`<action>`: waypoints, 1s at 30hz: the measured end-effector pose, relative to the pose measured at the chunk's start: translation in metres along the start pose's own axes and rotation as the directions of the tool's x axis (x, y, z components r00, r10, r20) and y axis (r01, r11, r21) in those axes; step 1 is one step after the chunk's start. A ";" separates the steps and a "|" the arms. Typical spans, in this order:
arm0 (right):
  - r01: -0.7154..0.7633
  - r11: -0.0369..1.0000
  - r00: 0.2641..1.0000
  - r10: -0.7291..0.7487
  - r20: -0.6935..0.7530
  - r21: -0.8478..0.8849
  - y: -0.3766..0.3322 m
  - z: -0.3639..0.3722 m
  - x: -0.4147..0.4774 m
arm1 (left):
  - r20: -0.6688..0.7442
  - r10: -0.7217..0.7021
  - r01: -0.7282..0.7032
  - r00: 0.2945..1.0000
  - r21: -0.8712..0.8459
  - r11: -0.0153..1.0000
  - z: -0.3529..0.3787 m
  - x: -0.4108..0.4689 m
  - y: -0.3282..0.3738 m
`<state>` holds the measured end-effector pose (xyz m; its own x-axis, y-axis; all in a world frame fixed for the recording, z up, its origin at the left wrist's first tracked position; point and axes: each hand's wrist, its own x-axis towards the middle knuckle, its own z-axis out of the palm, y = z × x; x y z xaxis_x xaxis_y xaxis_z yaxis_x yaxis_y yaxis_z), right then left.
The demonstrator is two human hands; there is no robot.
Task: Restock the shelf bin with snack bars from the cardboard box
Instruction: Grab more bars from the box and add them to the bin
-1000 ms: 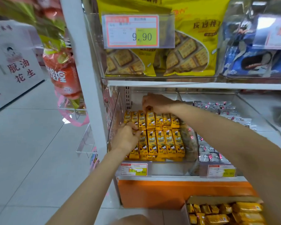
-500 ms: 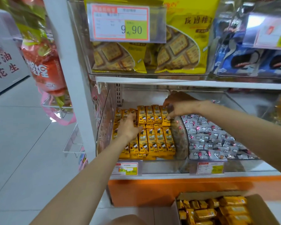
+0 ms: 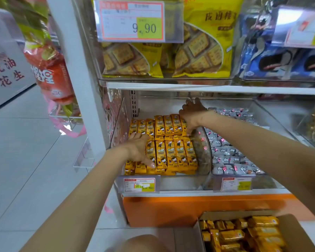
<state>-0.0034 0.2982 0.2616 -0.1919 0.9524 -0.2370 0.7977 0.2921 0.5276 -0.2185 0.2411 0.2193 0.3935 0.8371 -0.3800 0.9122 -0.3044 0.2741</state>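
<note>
Shop shelf bin [image 3: 171, 184] is holding yellow snack bars [image 3: 175, 153], cardboard box [image 3: 295, 231] near right
Left hand [image 3: 136, 150] is lying on them, fingers spread flat; right hand [image 3: 193, 113] is curling over the far row, grip unclear

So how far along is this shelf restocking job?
Well along. Two rows of bars already sit in the bin. Right now the left hand lies flat on the front row and the right hand is at the back row's right end, apparently tidying; its grip is unclear. The box holds many more.
</note>
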 end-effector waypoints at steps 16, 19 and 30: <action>0.174 0.864 0.938 0.000 -0.346 0.472 0.018 0.005 -0.099 | -0.148 0.036 -0.020 0.988 0.106 0.994 0.021 -0.008 -0.015; 0.206 0.842 0.921 0.005 -0.390 0.499 0.016 0.011 -0.132 | -0.178 0.013 0.013 0.984 0.147 0.989 0.012 -0.015 -0.003; 0.220 0.615 0.946 0.055 -0.319 0.757 -0.006 0.120 -0.277 | -0.196 0.510 -0.534 0.837 -0.096 0.840 0.076 -0.097 0.120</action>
<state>0.1139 0.0217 0.2259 -0.3201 0.9451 0.0656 0.8813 0.3224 -0.3455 -0.1386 0.0892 0.2217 0.7727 0.6347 -0.0049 0.5448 -0.6593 0.5182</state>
